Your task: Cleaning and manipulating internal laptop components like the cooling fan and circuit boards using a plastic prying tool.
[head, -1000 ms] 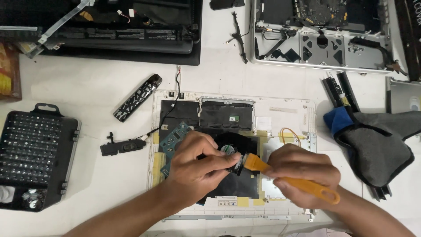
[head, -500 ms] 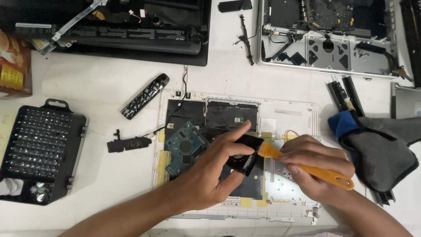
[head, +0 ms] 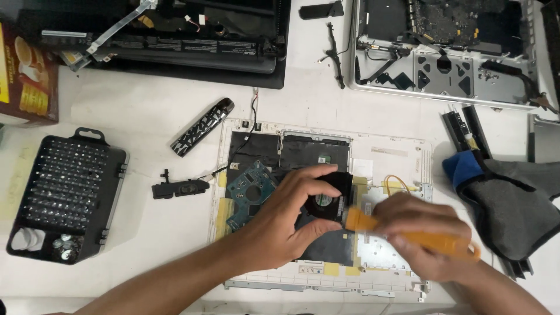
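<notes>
An opened white laptop base (head: 385, 149) lies in front of me with a blue-green circuit board (head: 248, 195) and black parts inside. My left hand (head: 286, 219) pinches a small black cooling fan (head: 329, 195) near the middle of the base. My right hand (head: 426, 236) grips an orange plastic pry tool (head: 364, 220), whose flat tip touches the fan's right edge. My fingers hide part of the fan.
A black screwdriver-bit case (head: 64, 195) lies at the left. Two small black speaker parts (head: 201, 125) (head: 178, 188) sit beside the base. A dismantled black laptop (head: 192, 35) and a silver laptop chassis (head: 449, 52) lie at the back. A grey-and-blue cloth (head: 513, 201) is at the right.
Both hands have shifted slightly right over the base. My left fingers have moved onto the fan, and the pry tool's tip now rests against the fan's edge.
</notes>
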